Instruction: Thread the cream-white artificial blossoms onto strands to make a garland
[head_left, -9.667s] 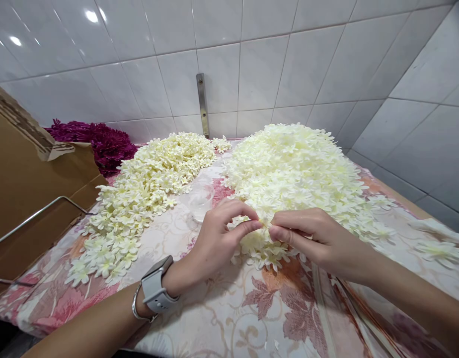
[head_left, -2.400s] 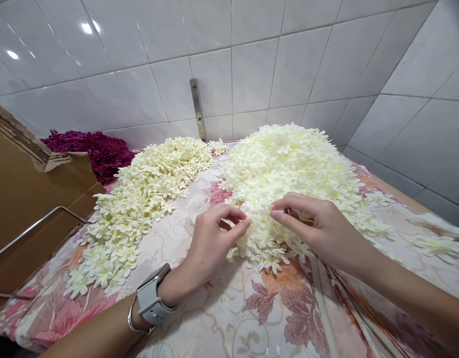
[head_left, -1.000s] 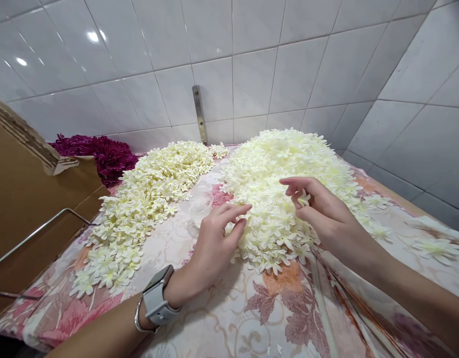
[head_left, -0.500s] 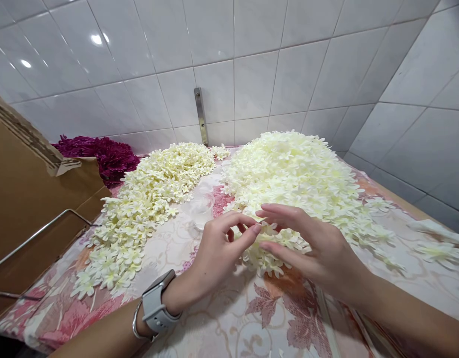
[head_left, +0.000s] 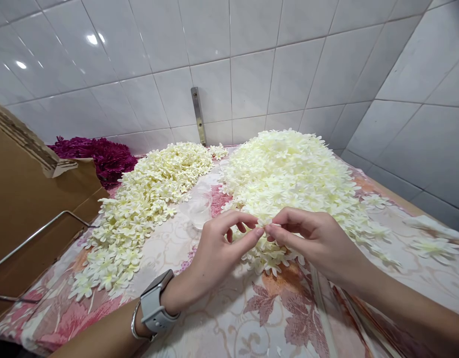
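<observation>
Fingertips of my left hand (head_left: 225, 246) and my right hand (head_left: 315, 241) meet in front of the right-hand pile of pale artificial flowers (head_left: 289, 169). Between them is a small white artificial flower (head_left: 265, 223), pinched by both hands. Its stem side and any fine part at the fingertips are too small to make out. A grey-strapped watch (head_left: 157, 303) and a silver bangle (head_left: 135, 323) are on my left wrist. Left of my left hand stands a small clear plastic cup (head_left: 199, 211).
A second pile of cream artificial flowers (head_left: 147, 199) spreads to the left, with purple flowers (head_left: 99, 156) behind. A cardboard box (head_left: 36, 214) with a metal wire frame (head_left: 36, 236) borders the left. Tiled walls (head_left: 252, 84) close off the back. Loose petals (head_left: 434, 248) lie right on the floral tablecloth (head_left: 229, 323).
My hands were apart over the pile about a second ago, a flower in my right hand. They have come together, and both now pinch a flower at the fingertips.
</observation>
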Demonstrator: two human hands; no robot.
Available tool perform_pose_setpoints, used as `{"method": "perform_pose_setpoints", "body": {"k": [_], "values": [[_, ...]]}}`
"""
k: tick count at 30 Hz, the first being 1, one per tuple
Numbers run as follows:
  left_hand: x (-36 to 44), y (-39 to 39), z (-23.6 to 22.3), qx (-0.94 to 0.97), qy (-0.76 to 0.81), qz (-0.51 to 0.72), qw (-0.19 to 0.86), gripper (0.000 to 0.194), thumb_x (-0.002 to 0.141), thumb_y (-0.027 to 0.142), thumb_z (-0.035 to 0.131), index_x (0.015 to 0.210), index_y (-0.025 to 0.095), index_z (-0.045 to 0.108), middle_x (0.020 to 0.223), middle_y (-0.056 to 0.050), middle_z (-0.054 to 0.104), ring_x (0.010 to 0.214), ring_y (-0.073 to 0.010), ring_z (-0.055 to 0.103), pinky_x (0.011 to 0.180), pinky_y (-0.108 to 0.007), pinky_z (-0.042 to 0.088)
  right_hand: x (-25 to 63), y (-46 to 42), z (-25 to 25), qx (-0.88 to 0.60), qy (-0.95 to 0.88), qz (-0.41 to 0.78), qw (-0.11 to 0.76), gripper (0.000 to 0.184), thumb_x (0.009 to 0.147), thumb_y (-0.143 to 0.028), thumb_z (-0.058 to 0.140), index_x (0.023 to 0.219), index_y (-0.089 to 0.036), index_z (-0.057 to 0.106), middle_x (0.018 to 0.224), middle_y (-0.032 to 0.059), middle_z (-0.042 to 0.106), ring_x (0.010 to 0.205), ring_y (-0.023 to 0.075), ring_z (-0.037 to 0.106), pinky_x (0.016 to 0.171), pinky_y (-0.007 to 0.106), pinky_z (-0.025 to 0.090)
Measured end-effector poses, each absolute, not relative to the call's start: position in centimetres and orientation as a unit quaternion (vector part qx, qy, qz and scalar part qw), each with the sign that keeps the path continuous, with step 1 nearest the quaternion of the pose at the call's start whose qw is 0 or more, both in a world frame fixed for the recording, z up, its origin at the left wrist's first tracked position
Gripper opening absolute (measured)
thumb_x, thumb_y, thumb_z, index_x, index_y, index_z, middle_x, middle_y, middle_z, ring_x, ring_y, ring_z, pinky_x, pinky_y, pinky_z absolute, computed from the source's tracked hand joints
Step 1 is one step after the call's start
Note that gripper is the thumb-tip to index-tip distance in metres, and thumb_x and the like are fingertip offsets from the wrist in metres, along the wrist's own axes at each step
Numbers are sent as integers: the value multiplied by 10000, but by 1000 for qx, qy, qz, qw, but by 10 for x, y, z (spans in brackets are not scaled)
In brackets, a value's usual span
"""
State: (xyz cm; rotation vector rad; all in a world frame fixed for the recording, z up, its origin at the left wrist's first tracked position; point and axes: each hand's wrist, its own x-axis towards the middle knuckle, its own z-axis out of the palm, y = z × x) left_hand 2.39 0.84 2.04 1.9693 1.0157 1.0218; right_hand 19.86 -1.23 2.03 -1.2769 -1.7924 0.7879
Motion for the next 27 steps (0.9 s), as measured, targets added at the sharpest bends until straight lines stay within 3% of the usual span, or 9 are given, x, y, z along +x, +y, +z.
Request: {"method": "perform_pose_setpoints", "body": {"k": [5,9,14,20,27], "values": [[24,8,20,762,388,388,344,123,829,236,567,750,178,640,739,14,647,681,-105,555,576,-208,386,198,-12,18,-499,-679,360,401,249,795,-395,585,666,-185,560,587,-20,507,540,103,433,486,219,333],[24,9,19,769,377,395,332,120,839,218,547,756,174,622,736,17,631,674,-100,544,584,-203,386,197,-13,20,-491,-685,391,370,274,830,-431,516,720,-186,572,601,-15,470,539,107,402,476,227,314],[24,9,19,763,397,392,327,120,841,215,545,750,174,612,739,16,631,679,-105,547,577,-206,384,198,-11,17,-493,-672,408,373,300,795,-423,572,626,-181,515,549,-36,428,504,90,357,462,226,277],[22,8,20,774,355,399,341,114,838,269,576,881,199,654,868,2,652,817,-122,573,673,-211,406,201,-7,13,-478,-659,426,395,353,747,-422,635,569,-181,448,542,-50,389,514,81,321,468,224,248],[22,8,22,783,331,363,382,106,835,234,576,787,180,652,799,4,644,776,-117,572,708,-222,408,199,-7,17,-458,-666,457,371,383,682,-411,694,508,-175,448,484,-64,344,491,72,275,457,234,208]]}}
